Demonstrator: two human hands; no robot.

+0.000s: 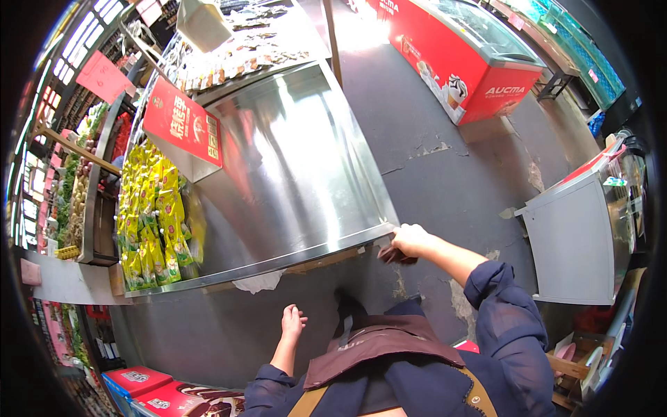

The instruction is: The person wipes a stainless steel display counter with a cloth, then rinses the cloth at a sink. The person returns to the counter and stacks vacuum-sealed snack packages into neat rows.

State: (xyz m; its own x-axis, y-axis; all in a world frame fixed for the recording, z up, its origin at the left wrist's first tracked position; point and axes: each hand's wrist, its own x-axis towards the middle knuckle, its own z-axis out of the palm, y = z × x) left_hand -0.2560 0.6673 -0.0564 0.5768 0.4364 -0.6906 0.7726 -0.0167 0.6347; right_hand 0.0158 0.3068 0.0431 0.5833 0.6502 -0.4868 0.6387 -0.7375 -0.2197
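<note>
My right hand (411, 240) is closed on a dark brown cloth (396, 256) at the near right corner of a stainless steel table (292, 160). The cloth hangs just below the table's edge, bunched under the fingers. In front of my apron (389, 340), my left hand (293, 322) hovers over the floor with its fingers curled in. Nothing shows in it, and it stays apart from the table. Yellow-green spouted pouches (154, 215) stand in rows at the table's left end. A red folded sign (184, 128) stands beside them.
Packaged goods (243, 48) fill the table's far end. A red chest freezer (472, 69) stands across the aisle. To the right is a grey cabinet (573, 240). Red boxes (139, 382) lie at the lower left, and produce shelves (76, 181) line the left side.
</note>
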